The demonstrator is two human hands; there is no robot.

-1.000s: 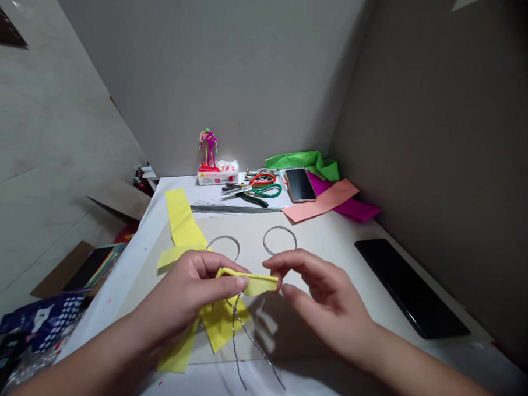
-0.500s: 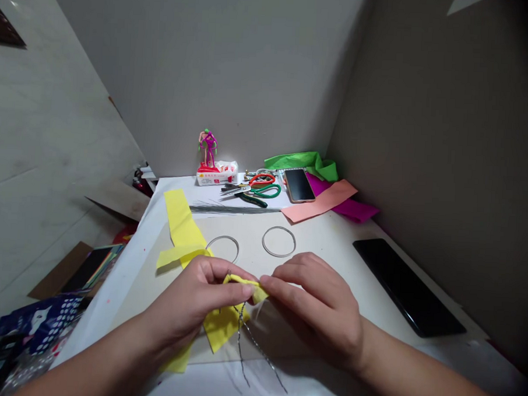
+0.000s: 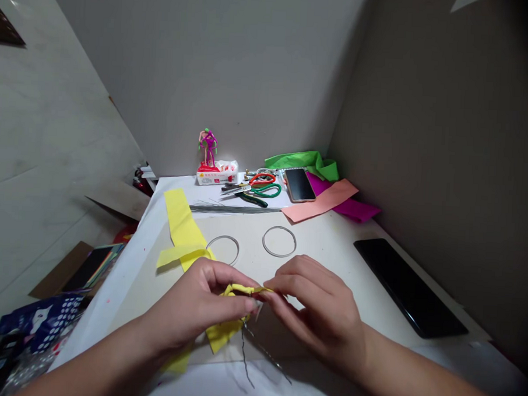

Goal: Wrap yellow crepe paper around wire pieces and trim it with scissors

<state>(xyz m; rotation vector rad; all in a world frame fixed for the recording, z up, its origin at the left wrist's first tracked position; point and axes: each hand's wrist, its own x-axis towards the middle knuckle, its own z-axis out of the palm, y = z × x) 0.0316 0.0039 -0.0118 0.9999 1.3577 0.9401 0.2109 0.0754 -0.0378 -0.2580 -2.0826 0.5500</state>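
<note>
My left hand (image 3: 198, 303) and my right hand (image 3: 316, 308) meet over the near part of the white table (image 3: 332, 247). Both pinch a scrunched strip of yellow paper (image 3: 241, 290) between thumb and fingers. The strip is wrapped on thin twisted wire (image 3: 251, 349), whose two dark ends hang down toward the table's front edge. More of the yellow paper (image 3: 221, 333) droops below my left hand. Two wire rings, the left ring (image 3: 224, 249) and the right ring (image 3: 279, 241), lie flat just beyond my fingers.
A long yellow paper strip (image 3: 181, 220) lies at the left. At the back are a bundle of straight wires (image 3: 235, 209), scissors and pliers (image 3: 255, 192), a phone (image 3: 299, 185), green, pink and magenta paper (image 3: 323, 200), a small figurine (image 3: 208, 146). A black slab (image 3: 411, 286) lies right.
My right hand closed in from an open pose onto the strip's right end. The flat yellow strip has been squeezed and twisted into a narrow roll around the wire.
</note>
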